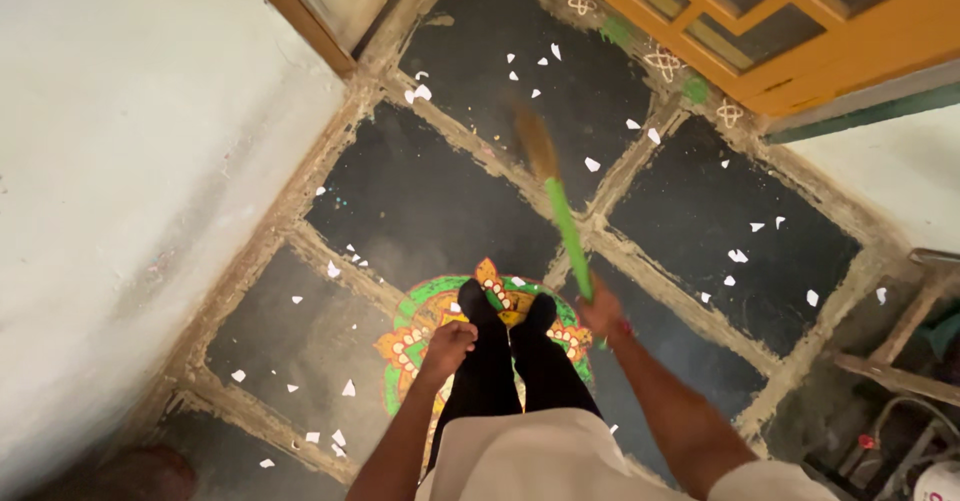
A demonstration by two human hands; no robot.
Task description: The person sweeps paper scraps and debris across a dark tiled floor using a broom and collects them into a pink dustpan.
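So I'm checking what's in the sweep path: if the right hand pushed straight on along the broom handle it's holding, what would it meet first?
Probably the dark floor slab and its scattered white paper scraps. The right hand points the green broom that way; the orange door lies farther off. Depth is unclear.

Black leggings [500,371], a cream tunic [540,461] with short sleeves, bare forearms.

Floor [430,201]: dark stone slabs with pale, rough joints.
Painted floor design [420,311]: round, green-rimmed, with orange and yellow petals.
Door [800,31]: orange frame with panels, top right.
Wall [120,161]: pale and stained, on the left.
Wooden frame [900,341]: leaning at the right edge.
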